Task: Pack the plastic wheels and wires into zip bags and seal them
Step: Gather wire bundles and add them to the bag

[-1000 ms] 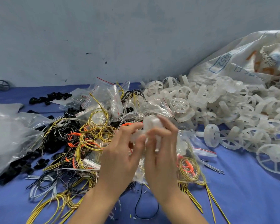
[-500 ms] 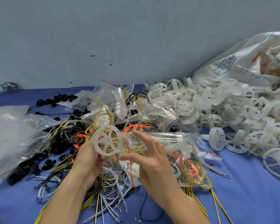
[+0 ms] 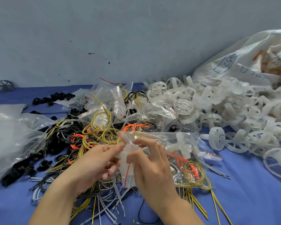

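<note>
Plainly the step in hand is loading a bag. At 9 o'clock limp clear bags (image 3: 8,137) lie on the worktop (image 3: 250,200), and toward the centre spreads a tangle of yellow, black and orange wires (image 3: 101,124). Just below it, the left hand (image 3: 96,161) curls its fingers on a small zip bag (image 3: 129,181) at the mouth, with a translucent plastic wheel (image 3: 122,157) at the opening (how far inside, I cannot tell). The right hand (image 3: 152,169) pinches the bag's other lip. Best, I judge, to hold the lips wide, slide the wheel in edge-on, then press the red strip (image 3: 128,170) closed end to end. At 3 o'clock white wheels (image 3: 234,117) spill from a woven sack (image 3: 250,62). Blue cloth covers the worktop, and a scuffed grey-blue wall (image 3: 120,30) backs it.
</note>
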The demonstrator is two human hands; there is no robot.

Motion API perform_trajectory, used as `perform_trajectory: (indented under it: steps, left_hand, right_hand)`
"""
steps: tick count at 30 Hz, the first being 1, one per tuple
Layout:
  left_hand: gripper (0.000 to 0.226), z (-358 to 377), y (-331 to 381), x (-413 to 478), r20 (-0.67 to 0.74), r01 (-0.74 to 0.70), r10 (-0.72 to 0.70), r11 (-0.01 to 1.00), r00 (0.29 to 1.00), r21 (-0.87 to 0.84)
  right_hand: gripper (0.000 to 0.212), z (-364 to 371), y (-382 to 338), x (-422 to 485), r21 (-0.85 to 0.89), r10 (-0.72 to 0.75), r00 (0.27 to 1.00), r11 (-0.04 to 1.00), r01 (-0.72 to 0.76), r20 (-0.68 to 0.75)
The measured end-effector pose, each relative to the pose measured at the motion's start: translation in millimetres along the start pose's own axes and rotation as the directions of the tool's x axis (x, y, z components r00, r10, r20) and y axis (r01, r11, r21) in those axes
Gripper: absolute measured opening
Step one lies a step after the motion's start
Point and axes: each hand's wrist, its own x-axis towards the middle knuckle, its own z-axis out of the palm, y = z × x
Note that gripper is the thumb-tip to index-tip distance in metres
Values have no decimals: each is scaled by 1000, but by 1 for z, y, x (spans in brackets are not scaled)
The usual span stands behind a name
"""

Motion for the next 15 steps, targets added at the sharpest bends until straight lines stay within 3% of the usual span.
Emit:
perform_trajectory:
  steps: [7,11,15]
  left_hand:
    - [31,3,-2,4,147,-172,189,978,971,-119]
    - [28,12,1,2,116,-290,295,955,949,-56]
    - [20,33,4,0,49,-394,392,901,919,181]
  right_hand:
    - [14,-3,-3,0,19,-3,998,1000,5,-69]
    - [16,-4,-5,0,-38,-13,992,999,8,-128]
    - [20,-4,-10,2,-50,-48,985,998,40,-166]
